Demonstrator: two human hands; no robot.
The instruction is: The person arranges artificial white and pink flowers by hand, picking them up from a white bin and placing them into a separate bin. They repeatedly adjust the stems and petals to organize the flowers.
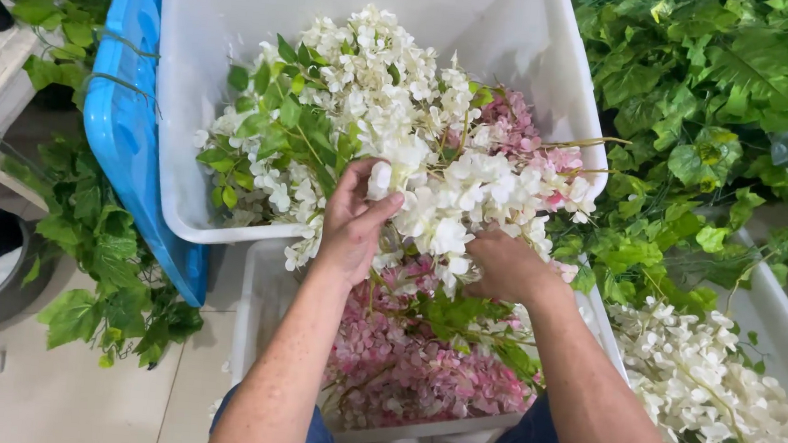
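Over the near rim of the large white bin (pixel 189 93), the left hand (pixel 352 223) pinches a white blossom cluster (pixel 401 128) between thumb and fingers, while the right hand (pixel 503 266) is curled around stems beneath the same bunch, its grip partly hidden. Pink blossoms (pixel 402 363) fill the smaller tub (pixel 252 304) just below that bin. Judging by the tangle, hold stems rather than petals and tease strands apart slowly, so nothing tears
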